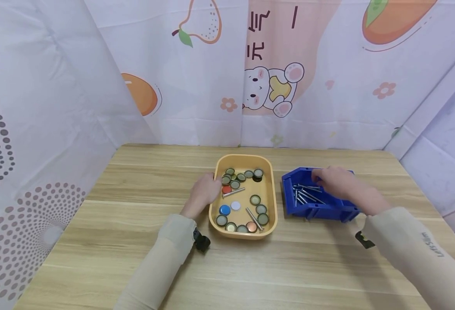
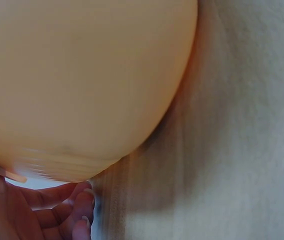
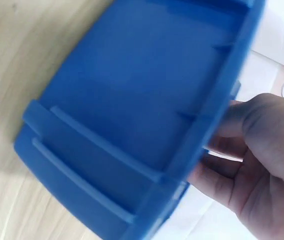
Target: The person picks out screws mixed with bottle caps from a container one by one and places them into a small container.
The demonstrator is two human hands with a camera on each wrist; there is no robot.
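Observation:
My left hand (image 1: 208,189) grips the left side of a yellow plastic tray (image 1: 272,193), fingers (image 2: 84,205) curled by its outer wall in the left wrist view. In the tray lie several bottle caps, among them a blue cap (image 1: 225,209), a red cap (image 1: 226,189) and a white cap (image 1: 235,206), plus two long metal screws, one upper screw (image 1: 234,192) and one lower screw (image 1: 254,218). My right hand (image 1: 334,181) reaches into a blue bin (image 1: 316,211) holding several screws (image 1: 306,196). Its fingertips are hidden behind the bin wall; I cannot tell whether they pinch a screw.
Both containers stand on a wood-grain table (image 1: 142,189), the blue bin to the right of the tray. A printed white curtain (image 1: 196,86) hangs behind the table's far edge. Black wrist cameras sit at both cuffs.

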